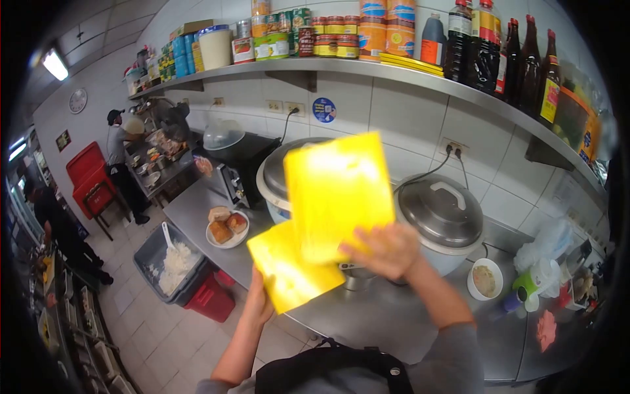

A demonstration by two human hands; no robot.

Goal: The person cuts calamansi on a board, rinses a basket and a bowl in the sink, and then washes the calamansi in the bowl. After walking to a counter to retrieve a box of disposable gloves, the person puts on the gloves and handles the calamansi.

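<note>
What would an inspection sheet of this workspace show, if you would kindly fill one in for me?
Surface: grey metal counter.
Job's things: upper flat yellow rectangular sheet, overlapping lower flat yellow sheet in view.
Clutter: round white plate of bread-like pieces; round white bowl of food.
Hands: left hand holds lower sheet; right hand at upper sheet's bottom edge, blurred, grip unclear.
Cables: black cables plugged into wall.
Surroundings: long metal shelf above; two people, one in cap.
</note>
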